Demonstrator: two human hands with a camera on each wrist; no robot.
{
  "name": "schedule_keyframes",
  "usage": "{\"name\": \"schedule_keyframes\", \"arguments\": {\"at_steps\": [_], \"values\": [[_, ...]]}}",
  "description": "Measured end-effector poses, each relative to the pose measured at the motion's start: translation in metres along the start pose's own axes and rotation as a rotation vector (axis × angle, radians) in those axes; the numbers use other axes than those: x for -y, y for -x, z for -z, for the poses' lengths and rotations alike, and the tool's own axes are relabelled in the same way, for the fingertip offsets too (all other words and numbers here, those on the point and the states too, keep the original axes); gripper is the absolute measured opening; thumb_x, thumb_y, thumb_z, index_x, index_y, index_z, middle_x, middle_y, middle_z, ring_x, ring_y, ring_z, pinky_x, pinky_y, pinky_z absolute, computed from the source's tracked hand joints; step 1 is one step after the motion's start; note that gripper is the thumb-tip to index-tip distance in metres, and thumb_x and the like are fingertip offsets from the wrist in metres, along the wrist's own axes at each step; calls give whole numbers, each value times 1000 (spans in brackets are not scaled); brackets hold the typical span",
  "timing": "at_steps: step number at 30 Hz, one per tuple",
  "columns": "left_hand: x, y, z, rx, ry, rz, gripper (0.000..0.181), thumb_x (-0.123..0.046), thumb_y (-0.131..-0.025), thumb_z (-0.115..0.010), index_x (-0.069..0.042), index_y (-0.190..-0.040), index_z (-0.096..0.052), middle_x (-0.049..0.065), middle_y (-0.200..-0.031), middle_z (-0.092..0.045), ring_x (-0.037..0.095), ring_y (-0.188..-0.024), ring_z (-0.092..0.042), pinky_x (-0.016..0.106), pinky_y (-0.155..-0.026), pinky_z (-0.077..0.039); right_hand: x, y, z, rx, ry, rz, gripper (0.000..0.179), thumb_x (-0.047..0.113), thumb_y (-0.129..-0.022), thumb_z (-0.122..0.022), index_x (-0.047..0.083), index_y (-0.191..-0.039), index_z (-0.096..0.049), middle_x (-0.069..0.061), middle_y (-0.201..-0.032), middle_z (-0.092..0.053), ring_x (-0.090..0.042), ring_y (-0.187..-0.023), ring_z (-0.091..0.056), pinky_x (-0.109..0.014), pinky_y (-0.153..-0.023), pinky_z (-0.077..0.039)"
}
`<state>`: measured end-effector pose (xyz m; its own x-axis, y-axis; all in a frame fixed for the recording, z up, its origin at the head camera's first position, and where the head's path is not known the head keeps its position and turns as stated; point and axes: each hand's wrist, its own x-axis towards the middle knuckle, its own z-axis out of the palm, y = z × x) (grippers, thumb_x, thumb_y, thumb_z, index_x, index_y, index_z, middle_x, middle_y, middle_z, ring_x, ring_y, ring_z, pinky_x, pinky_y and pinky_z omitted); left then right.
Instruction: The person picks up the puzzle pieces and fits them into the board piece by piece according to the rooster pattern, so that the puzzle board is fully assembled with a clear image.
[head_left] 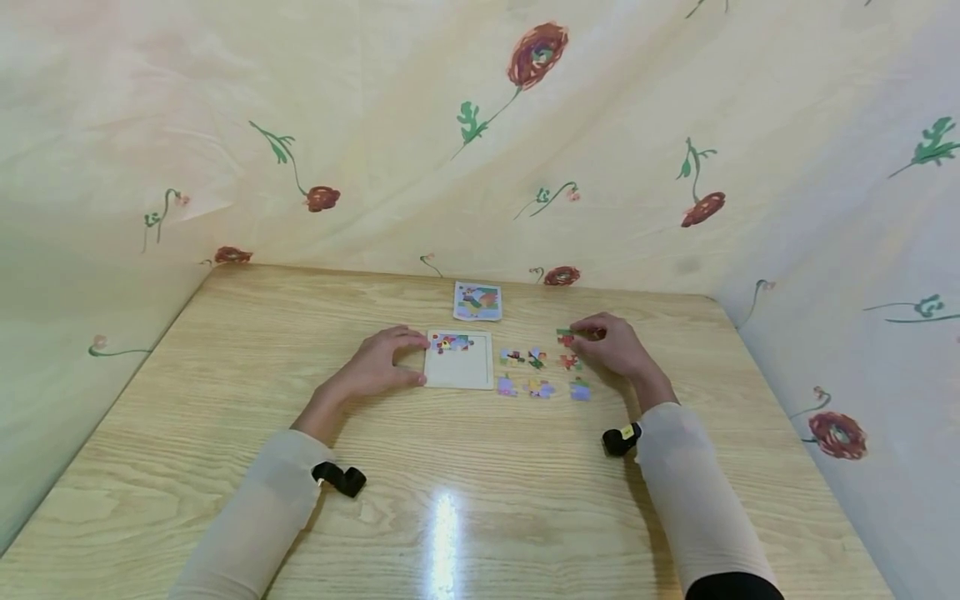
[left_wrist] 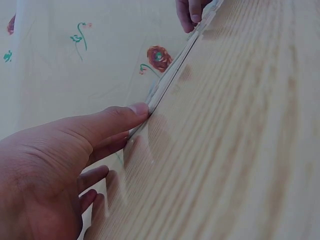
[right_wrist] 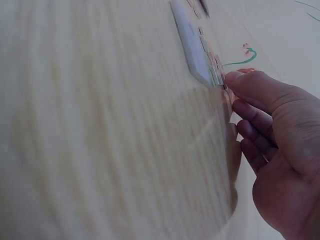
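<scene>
A white puzzle tray (head_left: 461, 371) lies on the table, with several joined pieces (head_left: 452, 342) along its top left. My left hand (head_left: 378, 362) rests at the tray's left side, thumb near the lower corner and fingertips near the upper one. In the left wrist view, the thumb (left_wrist: 137, 109) touches the tray's edge. My right hand (head_left: 615, 346) pinches a red and green puzzle piece (head_left: 565, 337) at the upper right of the loose pieces. In the right wrist view, its thumb (right_wrist: 250, 82) meets the end of the piece row; the exact grip is partly hidden.
Several loose puzzle pieces (head_left: 540, 388) lie in rows right of the tray. Behind the tray lies a picture card (head_left: 477, 302). Flowered cloth (head_left: 390, 167) hangs along the wooden table's (head_left: 510, 483) back and sides.
</scene>
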<state>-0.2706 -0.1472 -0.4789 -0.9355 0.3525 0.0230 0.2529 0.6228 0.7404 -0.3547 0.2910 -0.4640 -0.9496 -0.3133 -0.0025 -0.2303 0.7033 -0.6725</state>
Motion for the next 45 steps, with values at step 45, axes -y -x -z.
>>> {"name": "schedule_keyframes", "arguments": {"at_steps": [45], "values": [[2,2,0,1,-11,3,61,-33,-87,-81,-21,-144,-61,5,-159,-49,35,-158,-26,70,-125,-17,31,-2,-21,2,-20,27,37,28,-97,-73,9,-127,-71,-15,-136,-59,-38,-126,-57,-57,-103,-51]]}}
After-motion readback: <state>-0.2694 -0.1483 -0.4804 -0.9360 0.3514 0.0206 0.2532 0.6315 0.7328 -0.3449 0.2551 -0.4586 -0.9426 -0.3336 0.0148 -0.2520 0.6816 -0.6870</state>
